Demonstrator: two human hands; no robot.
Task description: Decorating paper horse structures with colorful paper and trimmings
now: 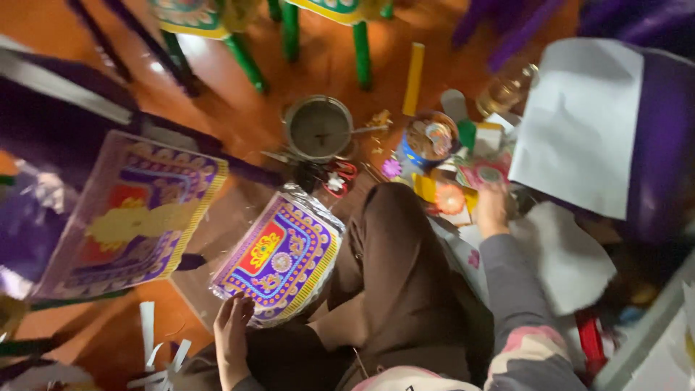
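My left hand (233, 329) rested loosely open, fingers against the near edge of the purple-and-gold patterned square panel in clear plastic wrap (281, 255) that leaned on my knee. My right hand (492, 210) reached among the small bright paper ornaments (450, 197) on the floor; I could not tell whether its grip had closed. Steadying the slippery wrap from beneath would, I judged, have served best.

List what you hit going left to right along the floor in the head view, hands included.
Large purple decorated panel → left hand → smaller purple and yellow wrapped panel → round metal pan → blue tin → right hand → white paper sheet.
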